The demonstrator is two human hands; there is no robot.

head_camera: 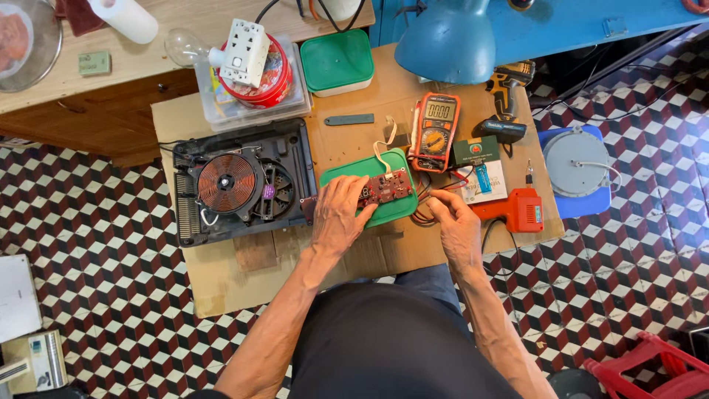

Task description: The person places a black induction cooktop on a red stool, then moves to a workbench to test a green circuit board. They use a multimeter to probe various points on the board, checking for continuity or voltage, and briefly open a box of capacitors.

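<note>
Pressing down on a small circuit board (387, 187), the left hand (338, 214) pins it flat on a green lid (354, 174) so it cannot slide. The right hand (454, 224) pinches meter leads (428, 201) just beside it, near the orange meter (435, 131) on the counter (384, 92).

Cube-patterned tile floor (111, 244) — wooden counter (88, 81), perhaps blue cabinet (561, 26) behind
</note>
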